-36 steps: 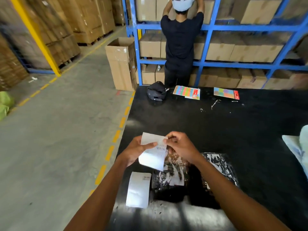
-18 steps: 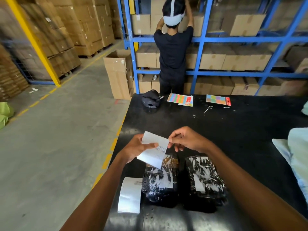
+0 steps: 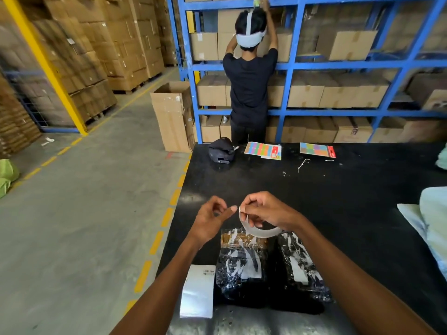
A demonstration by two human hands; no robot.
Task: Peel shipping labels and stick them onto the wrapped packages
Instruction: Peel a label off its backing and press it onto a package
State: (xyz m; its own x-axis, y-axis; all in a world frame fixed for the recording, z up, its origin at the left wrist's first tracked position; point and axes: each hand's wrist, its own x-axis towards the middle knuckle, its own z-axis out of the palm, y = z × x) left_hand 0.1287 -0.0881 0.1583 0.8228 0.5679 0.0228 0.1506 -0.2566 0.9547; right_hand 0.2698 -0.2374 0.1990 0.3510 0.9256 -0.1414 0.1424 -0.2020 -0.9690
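Observation:
Two packages wrapped in clear film lie side by side on the black table (image 3: 338, 189), the left package (image 3: 242, 262) and the right package (image 3: 302, 269). Above them my right hand (image 3: 268, 211) pinches a white shipping label (image 3: 256, 230), which is bent into a curve and seen edge-on. My left hand (image 3: 210, 218) hovers just left of it with its fingers curled and its thumb tip close to the label's upper end; I see nothing held in it. Another white label sheet (image 3: 198, 291) lies flat on the table, left of the packages.
A person in a black shirt (image 3: 249, 93) stands at the blue shelving beyond the table's far edge. A black device (image 3: 221, 151) and two colourful sticker sheets (image 3: 263, 151) (image 3: 316, 149) lie at the far side. Pale bags (image 3: 433, 221) sit at the right; an open carton (image 3: 171, 117) stands on the floor.
The label was held flat between both hands; now only my right hand holds it, bent into a curve, and my left hand has come off it. The camera has tilted upward.

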